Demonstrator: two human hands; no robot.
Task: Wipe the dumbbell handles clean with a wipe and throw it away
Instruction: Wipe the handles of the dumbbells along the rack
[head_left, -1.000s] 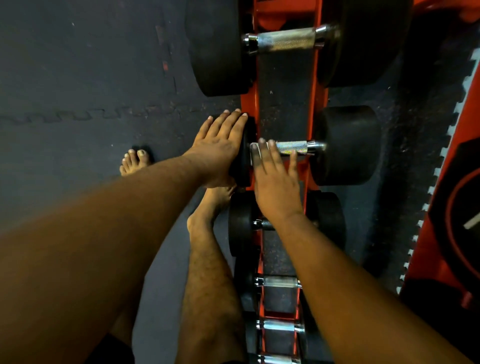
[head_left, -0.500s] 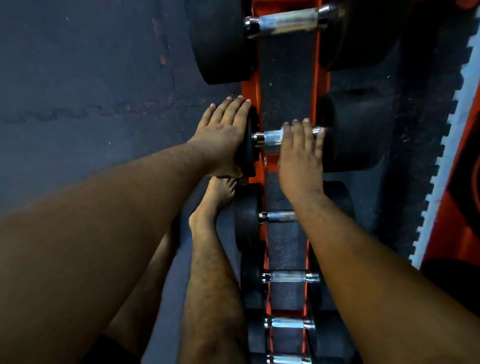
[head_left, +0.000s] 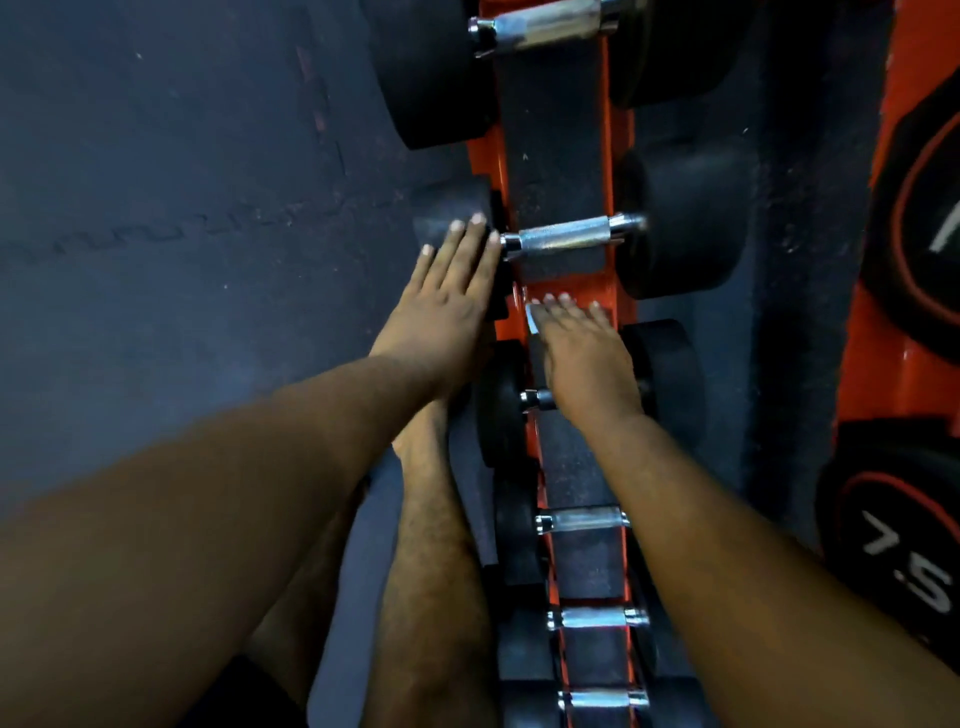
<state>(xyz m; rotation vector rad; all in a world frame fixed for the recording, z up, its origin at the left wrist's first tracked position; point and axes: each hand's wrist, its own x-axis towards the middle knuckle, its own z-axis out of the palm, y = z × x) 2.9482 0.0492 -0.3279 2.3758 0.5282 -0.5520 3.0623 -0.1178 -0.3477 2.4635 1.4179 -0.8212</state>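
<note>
A row of black dumbbells lies across an orange rack (head_left: 569, 287). The knurled steel handle (head_left: 566, 239) of one dumbbell is bare, just beyond my fingertips. My left hand (head_left: 447, 306) lies flat with straight fingers on that dumbbell's left weight head (head_left: 447, 215). My right hand (head_left: 584, 353) is flat, fingers straight, over the rack bar and the nearer dumbbell's handle (head_left: 535, 400). A pale sliver of wipe (head_left: 532, 319) shows under its left edge; the rest of the wipe is hidden.
A larger dumbbell handle (head_left: 545, 23) sits at the top, and smaller handles (head_left: 582, 519) run toward me along the rack. Black plates with red rings (head_left: 914, 545) stand at the right. My bare leg (head_left: 431, 545) is beside the rack on the dark rubber floor (head_left: 182, 208).
My right hand has come off the middle dumbbell's handle and drawn back toward me over the rack bar. My left hand stays on the weight head, slid slightly back.
</note>
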